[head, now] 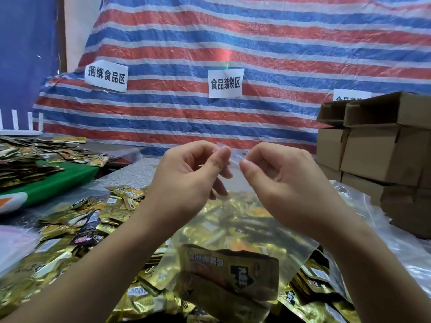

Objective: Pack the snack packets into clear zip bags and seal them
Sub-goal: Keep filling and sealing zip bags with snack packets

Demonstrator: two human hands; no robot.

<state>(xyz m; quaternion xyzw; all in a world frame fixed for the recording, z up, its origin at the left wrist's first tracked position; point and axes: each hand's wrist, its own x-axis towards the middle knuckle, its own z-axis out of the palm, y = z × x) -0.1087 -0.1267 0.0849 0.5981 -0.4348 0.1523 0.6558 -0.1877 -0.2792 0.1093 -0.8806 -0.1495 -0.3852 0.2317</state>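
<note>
I hold a clear zip bag (245, 220) up in front of me by its top strip. My left hand (193, 173) pinches the strip between thumb and forefinger, and my right hand (279, 178) pinches it just to the right. The two hands are almost touching. Gold snack packets (231, 278) lie in the bottom of the hanging bag. A big heap of loose gold and black snack packets (77, 224) covers the table below and to the left of the bag.
Stacked cardboard boxes (377, 155) stand at the right. More clear bags (373, 215) lie in front of them. A green mat (58, 180) with more packets is at far left. A striped tarp (233, 54) with paper labels hangs behind.
</note>
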